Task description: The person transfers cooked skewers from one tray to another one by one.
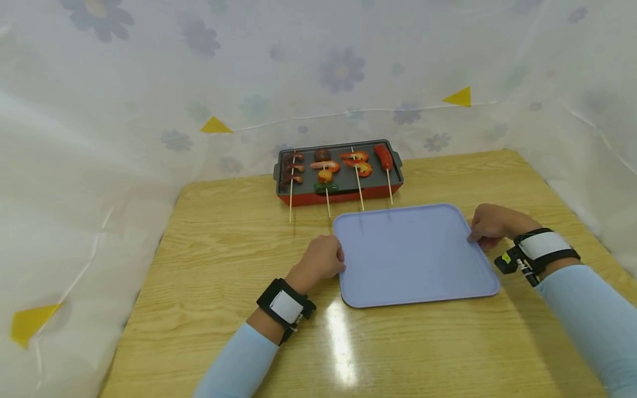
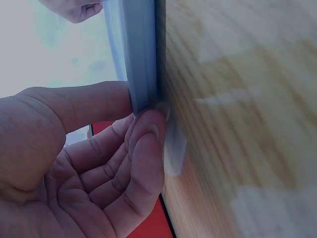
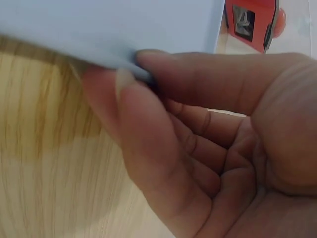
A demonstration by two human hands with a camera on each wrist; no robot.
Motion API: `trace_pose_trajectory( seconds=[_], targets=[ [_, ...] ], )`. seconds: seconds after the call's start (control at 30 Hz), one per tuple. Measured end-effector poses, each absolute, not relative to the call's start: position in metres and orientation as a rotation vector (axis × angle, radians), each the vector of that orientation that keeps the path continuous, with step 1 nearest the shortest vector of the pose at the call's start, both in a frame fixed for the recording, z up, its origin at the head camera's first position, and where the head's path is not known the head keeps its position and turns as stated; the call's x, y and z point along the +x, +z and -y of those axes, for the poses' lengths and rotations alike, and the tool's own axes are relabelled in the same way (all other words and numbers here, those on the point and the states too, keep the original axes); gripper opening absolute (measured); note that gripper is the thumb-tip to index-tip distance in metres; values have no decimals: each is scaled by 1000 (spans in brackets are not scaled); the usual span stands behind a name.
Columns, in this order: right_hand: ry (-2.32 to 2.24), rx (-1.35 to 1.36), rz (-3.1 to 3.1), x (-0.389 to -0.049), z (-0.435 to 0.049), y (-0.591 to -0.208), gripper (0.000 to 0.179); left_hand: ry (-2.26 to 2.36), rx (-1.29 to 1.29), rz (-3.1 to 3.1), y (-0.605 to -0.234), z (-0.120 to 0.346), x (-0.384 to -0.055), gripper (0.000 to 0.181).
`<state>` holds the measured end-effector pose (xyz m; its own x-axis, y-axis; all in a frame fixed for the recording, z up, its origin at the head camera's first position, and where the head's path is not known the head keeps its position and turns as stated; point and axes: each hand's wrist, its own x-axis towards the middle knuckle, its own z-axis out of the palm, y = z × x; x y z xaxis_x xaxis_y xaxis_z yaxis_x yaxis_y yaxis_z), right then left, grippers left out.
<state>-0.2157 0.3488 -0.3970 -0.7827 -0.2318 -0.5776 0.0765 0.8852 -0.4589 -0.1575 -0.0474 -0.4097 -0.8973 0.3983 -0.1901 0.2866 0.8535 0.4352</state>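
Note:
A pale blue-lilac tray [image 1: 415, 257] lies low over the wooden table, in front of a small grill. My left hand [image 1: 320, 257] pinches its left edge; in the left wrist view the thumb [image 2: 99, 101] is on the rim and the curled fingers [image 2: 146, 158] are beneath it. On the opposite side my right hand [image 1: 490, 225] pinches the right edge, thumb [image 3: 198, 74] above and fingertips under the rim in the right wrist view. Nothing shows on the tray's surface. Whether its underside touches the table everywhere, I cannot tell.
Behind the tray stands the red grill [image 1: 311, 199] with a dark plate. Several skewers lie on it, among them a sausage [image 1: 384, 157] and shrimp [image 1: 359, 168]; their sticks jut toward the tray. A flowered plastic sheet [image 1: 298, 66] hangs around the wooden table [image 1: 209, 249].

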Motion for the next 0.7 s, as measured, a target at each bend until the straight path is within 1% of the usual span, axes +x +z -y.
trace_pose_trajectory(
  seconds=[0.27, 0.5, 0.7],
  targets=[
    [-594, -140, -2384, -217, -333, -395, 29, 610, 493, -2762, -411, 63, -154, 10],
    [-576, -139, -2357, -217, -323, -394, 19, 620, 503, -2775, -411, 73, -153, 8],
    [-575, -173, -2356, -217, -316, -396, 22, 627, 473, -2757, -409, 80, -152, 6]
  ],
)
